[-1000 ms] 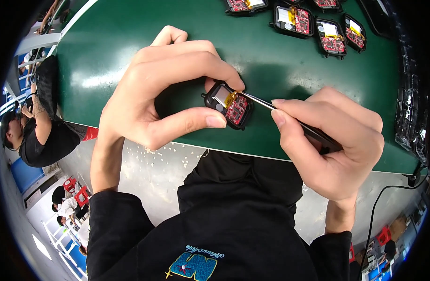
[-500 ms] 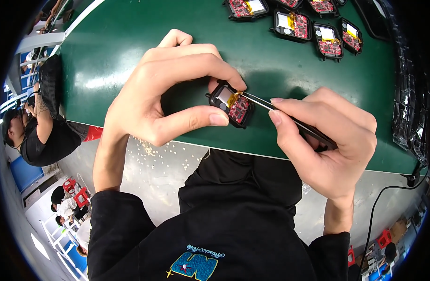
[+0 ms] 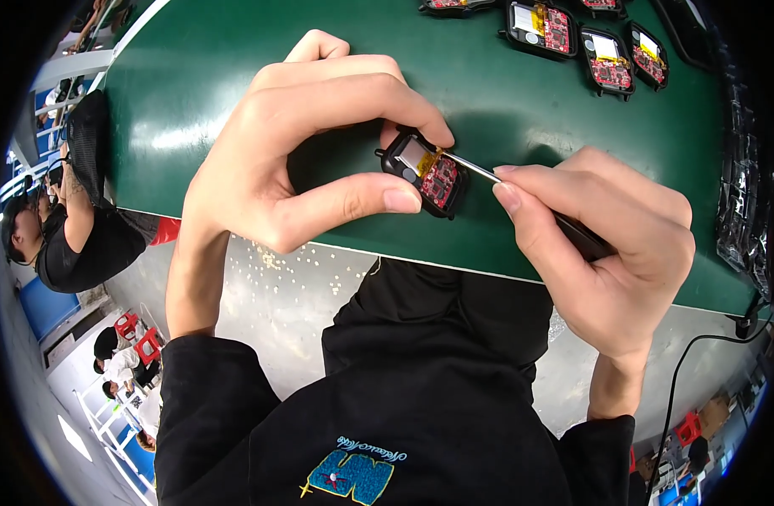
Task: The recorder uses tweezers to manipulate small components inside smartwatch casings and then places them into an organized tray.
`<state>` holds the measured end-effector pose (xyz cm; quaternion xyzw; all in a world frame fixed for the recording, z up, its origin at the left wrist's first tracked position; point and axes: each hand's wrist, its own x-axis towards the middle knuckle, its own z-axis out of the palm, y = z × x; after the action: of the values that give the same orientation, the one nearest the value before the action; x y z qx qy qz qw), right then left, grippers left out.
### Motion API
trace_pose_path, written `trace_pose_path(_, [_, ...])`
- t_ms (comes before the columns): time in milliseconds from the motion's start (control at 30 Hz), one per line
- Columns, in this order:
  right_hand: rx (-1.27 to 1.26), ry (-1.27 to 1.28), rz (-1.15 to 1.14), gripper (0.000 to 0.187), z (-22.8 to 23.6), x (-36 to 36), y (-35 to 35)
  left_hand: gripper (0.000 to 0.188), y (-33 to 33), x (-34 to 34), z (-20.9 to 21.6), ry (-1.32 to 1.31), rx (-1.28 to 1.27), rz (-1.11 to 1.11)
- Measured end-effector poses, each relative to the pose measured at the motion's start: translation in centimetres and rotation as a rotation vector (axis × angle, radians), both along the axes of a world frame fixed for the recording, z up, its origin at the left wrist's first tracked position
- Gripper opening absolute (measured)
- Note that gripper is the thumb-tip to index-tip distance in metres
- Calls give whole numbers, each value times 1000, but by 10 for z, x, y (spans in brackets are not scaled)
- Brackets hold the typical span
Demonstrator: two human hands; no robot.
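1. Change from the earlier frame: the left hand (image 3: 277, 152) and the small black module (image 3: 423, 171) sit slightly higher over the green worktop (image 3: 193, 76); the hold itself is unchanged.
2. Change from the earlier frame: the right hand (image 3: 606, 244) has kept the tool (image 3: 522, 198) tip against the module; the row of spare modules (image 3: 598, 42) lies closer to the upper edge of the view.
3. Left grip: pressed together on the module, thumb below and forefinger on top, pinching it just above the near edge of the worktop.
4. Right grip: fingers pinched around the tool's dark handle; the thin bright metal shaft reaches left to the module.
5. Module: rounded black casing, open face showing a red circuit board, a yellow strip and a pale rectangular part.
6. Worktop: smooth, glossy green surface with a pale front edge; light glints on it.
7. Spare modules: same black casings with red boards, lying flat, well apart from the hands.
8. Foreground: a black sleeved garment (image 3: 404, 405) with a blue printed emblem.
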<state>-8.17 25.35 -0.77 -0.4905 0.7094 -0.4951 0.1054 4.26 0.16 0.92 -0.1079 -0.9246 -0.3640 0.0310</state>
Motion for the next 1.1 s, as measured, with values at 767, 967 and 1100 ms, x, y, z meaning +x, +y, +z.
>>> trace_pose_path(767, [-40, 21, -15, 19, -1, 5, 2, 56, -1, 4, -1, 17, 0, -8])
trace_pose_path(967, [-67, -95, -114, 17, 3, 3, 9, 59, 5, 3, 0, 28, -72, 0])
trace_pose_path(1100, [-128, -172, -150, 17, 6, 1, 6, 58, 7, 2, 4, 84, -146, -20])
